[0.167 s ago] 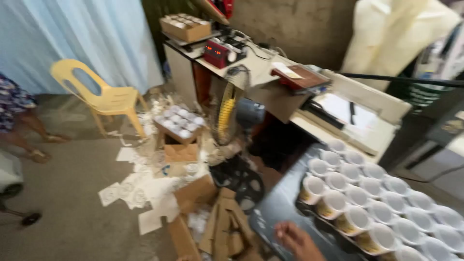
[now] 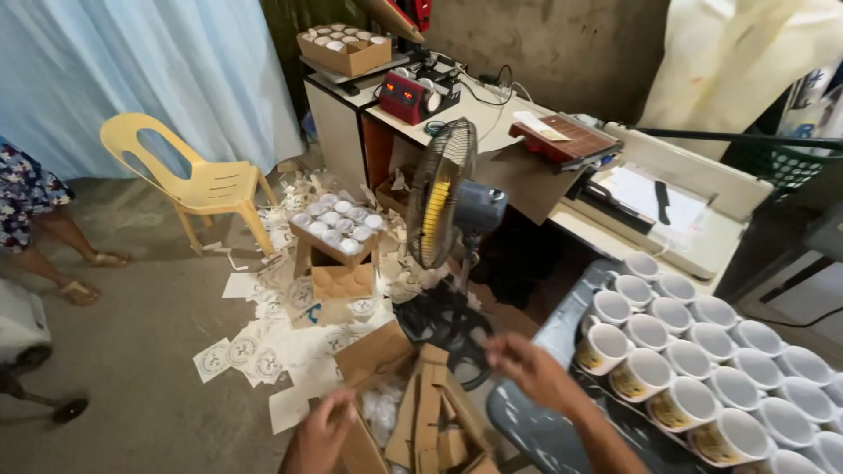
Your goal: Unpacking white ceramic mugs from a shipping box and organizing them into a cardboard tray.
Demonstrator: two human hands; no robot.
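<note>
hands over the open carton, mugs waiting alongside

large first: pale blue curtain (image 2: 167,70) across the back left, grey concrete floor (image 2: 132,351) below it, littered with printed paper sheets (image 2: 255,347). yellow plastic chair (image 2: 198,180) standing near the curtain. another person's legs and sandals (image 2: 61,254) at far left, apart from the work. white desk (image 2: 492,114) at the back with a red heat press (image 2: 411,95) and a carton of mugs (image 2: 344,46) on top. standing fan (image 2: 443,197) mid-frame, tilted, base among the clutter. second box of white mugs (image 2: 338,230) on the floor just beside the chair.

dark tray table (image 2: 536,421) at lower right, carrying rows of white mugs with yellow prints (image 2: 685,351), touching one another, handles mixed.

open cardboard carton (image 2: 413,404) with upright dividers at bottom centre, between the two hands, flaps spread.

left hand (image 2: 320,434) low at the carton's near flap, fingers curled, seemingly touching the cardboard; whether gripping it, cannot tell. right hand (image 2: 531,369) hovering above the carton's right edge, fingers loosely spread, holding nothing.

judged step: working at the divided carton, most likely readying its cells, mugs not yet lifted. next move would call for a free hand on one mug's rim or handle and a clear, upright cell to lower it into.

hard to make out: carton bottom cut off by the frame edge; something pale and crinkled inside, kind unclear; left fingertips blurred; far mugs running off at right.
</note>
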